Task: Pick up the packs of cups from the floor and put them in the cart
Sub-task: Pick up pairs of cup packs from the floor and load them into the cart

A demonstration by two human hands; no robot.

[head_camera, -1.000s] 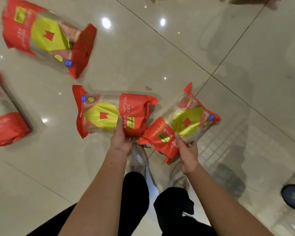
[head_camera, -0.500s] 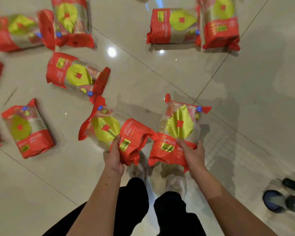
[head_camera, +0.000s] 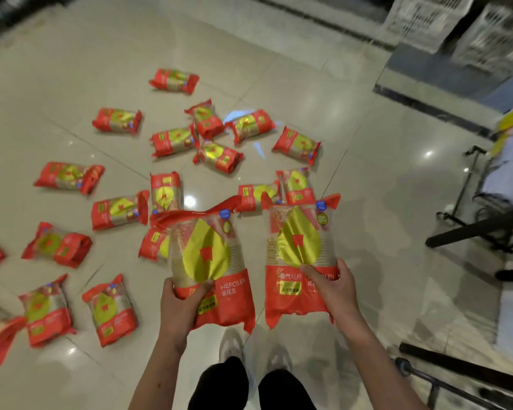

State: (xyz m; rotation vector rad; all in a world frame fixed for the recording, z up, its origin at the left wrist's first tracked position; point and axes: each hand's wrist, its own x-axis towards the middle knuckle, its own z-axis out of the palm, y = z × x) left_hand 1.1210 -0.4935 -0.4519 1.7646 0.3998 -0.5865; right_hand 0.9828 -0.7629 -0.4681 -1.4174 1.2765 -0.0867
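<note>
Two packs of cups are up off the floor, one per hand. Left hand (head_camera: 182, 306) clenched on the lower red end of the left pack (head_camera: 211, 261), thumb on the front face; right hand (head_camera: 332, 288) clenched on the lower right side of the right pack (head_camera: 301, 255), thumb across the front. Both packs upright, side by side, narrow gap between, not touching. Many more packs (head_camera: 116, 121) scattered flat on the tiled floor (head_camera: 367, 179) ahead and to the left, some overlapping or touching. Floor to the right of the held packs is bare tile, open up to a black-framed cart (head_camera: 471, 184) at the right edge. Black bars (head_camera: 462, 371) cross the lower right corner. White crates (head_camera: 456, 22) top right, blurred. White shoes (head_camera: 231, 347) directly below the packs.
</note>
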